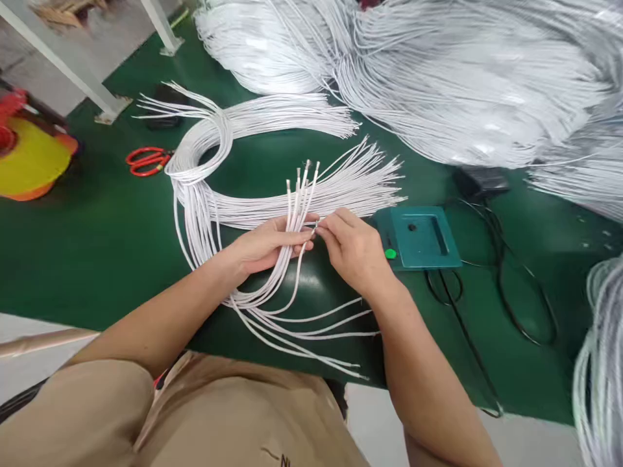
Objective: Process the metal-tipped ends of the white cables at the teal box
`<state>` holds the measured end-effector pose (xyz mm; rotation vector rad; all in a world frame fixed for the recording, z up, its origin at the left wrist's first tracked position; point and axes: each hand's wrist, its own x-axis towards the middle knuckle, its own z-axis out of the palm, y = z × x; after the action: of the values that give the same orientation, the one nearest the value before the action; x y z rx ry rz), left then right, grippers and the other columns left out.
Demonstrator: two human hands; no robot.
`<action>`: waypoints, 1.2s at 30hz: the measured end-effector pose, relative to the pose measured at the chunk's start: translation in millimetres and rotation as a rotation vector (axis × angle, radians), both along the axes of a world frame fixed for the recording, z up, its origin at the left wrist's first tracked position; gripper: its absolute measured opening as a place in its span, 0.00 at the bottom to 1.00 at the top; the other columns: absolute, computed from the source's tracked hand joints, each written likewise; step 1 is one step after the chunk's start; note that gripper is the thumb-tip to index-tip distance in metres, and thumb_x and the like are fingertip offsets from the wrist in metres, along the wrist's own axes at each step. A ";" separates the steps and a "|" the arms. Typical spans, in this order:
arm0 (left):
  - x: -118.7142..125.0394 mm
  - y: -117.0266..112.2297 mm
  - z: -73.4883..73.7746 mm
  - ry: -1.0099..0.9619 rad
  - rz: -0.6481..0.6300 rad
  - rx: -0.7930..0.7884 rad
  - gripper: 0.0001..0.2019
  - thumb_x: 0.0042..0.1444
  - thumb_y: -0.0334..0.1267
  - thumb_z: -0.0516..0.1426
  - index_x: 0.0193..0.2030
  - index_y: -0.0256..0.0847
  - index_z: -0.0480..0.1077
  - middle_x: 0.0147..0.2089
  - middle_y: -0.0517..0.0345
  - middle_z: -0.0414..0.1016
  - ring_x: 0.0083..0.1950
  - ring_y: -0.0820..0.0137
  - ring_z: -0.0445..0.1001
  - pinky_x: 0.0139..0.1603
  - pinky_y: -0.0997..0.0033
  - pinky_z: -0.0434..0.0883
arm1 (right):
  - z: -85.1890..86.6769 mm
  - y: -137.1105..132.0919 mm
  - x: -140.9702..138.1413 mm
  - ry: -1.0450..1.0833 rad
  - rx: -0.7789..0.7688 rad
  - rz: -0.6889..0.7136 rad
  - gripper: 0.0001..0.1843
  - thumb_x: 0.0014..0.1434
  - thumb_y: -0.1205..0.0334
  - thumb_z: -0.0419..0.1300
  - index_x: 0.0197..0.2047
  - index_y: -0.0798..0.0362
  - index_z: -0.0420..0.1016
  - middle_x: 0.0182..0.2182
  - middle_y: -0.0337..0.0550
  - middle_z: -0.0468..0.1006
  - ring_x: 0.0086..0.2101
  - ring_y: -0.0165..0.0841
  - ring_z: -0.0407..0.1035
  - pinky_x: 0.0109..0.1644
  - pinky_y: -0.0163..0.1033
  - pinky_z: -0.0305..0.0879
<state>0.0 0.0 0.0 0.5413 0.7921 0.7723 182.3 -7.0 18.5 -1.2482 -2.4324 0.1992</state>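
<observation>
My left hand (277, 243) is closed around several white wires (292, 220), whose stripped ends point up and away from me. Between thumb and fingers of my right hand (353, 243) is the bare tip of one more white wire (302, 263), which my left fingertips also touch. These wires curve out of a larger looped bundle of white wires (195, 155). Several loose wire ends (321, 334) hang toward the table's near edge, below my hands. Close to my right hand stands a teal box-shaped device (423, 237) with a green button.
Large heaps of white wire (462, 78) fill the far side of the green table (97, 259). Red-handled scissors (148, 161) lie at left, near a yellow and red object (32, 152). A black adapter (479, 181) and cables lie at right, with coiled wire (601, 350) beyond.
</observation>
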 end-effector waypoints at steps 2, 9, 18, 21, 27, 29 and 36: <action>3.4 1.0 -3.8 0.038 0.021 0.068 0.20 0.44 0.29 0.68 0.46 0.38 0.73 0.33 0.62 0.74 0.30 0.79 0.76 0.32 0.82 0.69 | 4.4 4.2 12.8 -0.054 0.066 -0.078 0.09 0.65 0.63 0.53 0.39 0.55 0.74 0.37 0.48 0.77 0.40 0.40 0.68 0.43 0.41 0.59; 16.1 0.3 -7.7 0.291 0.011 0.309 0.19 0.48 0.30 0.66 0.48 0.36 0.70 0.33 0.63 0.71 0.34 0.72 0.79 0.31 0.79 0.71 | 10.2 11.5 39.2 -0.195 -0.014 -0.119 0.04 0.56 0.70 0.59 0.32 0.53 0.73 0.30 0.43 0.79 0.35 0.38 0.68 0.58 0.47 0.53; 20.8 0.8 -15.0 0.502 0.024 0.423 0.17 0.48 0.30 0.63 0.47 0.35 0.70 0.33 0.61 0.73 0.34 0.70 0.80 0.36 0.74 0.77 | 3.6 15.5 39.2 -0.157 0.064 -0.150 0.08 0.54 0.72 0.56 0.30 0.52 0.75 0.25 0.45 0.70 0.36 0.40 0.64 0.46 0.45 0.59; 21.6 0.8 -19.7 0.555 0.010 0.459 0.17 0.48 0.30 0.62 0.47 0.36 0.70 0.32 0.61 0.74 0.36 0.69 0.81 0.36 0.75 0.77 | 4.5 14.7 38.7 -0.173 0.051 -0.163 0.08 0.55 0.71 0.56 0.30 0.52 0.75 0.25 0.45 0.69 0.36 0.40 0.64 0.48 0.46 0.62; 21.1 1.7 -20.3 0.559 -0.016 0.486 0.16 0.49 0.30 0.61 0.46 0.37 0.69 0.33 0.61 0.73 0.36 0.69 0.81 0.36 0.75 0.77 | 3.7 11.9 47.5 -0.200 0.166 -0.360 0.10 0.62 0.62 0.55 0.44 0.54 0.75 0.40 0.51 0.78 0.51 0.48 0.65 0.66 0.68 0.38; 19.4 3.4 -18.9 0.539 -0.035 0.458 0.16 0.49 0.31 0.62 0.46 0.36 0.69 0.33 0.61 0.73 0.36 0.69 0.80 0.37 0.73 0.77 | -0.9 12.0 51.6 -0.215 0.194 -0.473 0.14 0.65 0.61 0.52 0.50 0.55 0.73 0.49 0.55 0.77 0.57 0.51 0.61 0.64 0.72 0.37; 6.2 5.5 -18.1 0.497 -0.043 0.424 0.16 0.49 0.34 0.64 0.45 0.38 0.69 0.36 0.60 0.74 0.36 0.70 0.80 0.40 0.71 0.75 | -5.4 14.9 54.3 -0.195 0.188 -0.511 0.15 0.65 0.61 0.52 0.52 0.55 0.73 0.53 0.55 0.75 0.57 0.51 0.62 0.63 0.69 0.43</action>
<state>6.2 5.5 -18.1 1.1568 1.0737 0.7787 236.6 7.9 13.1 -1.8086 -2.1263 -0.3005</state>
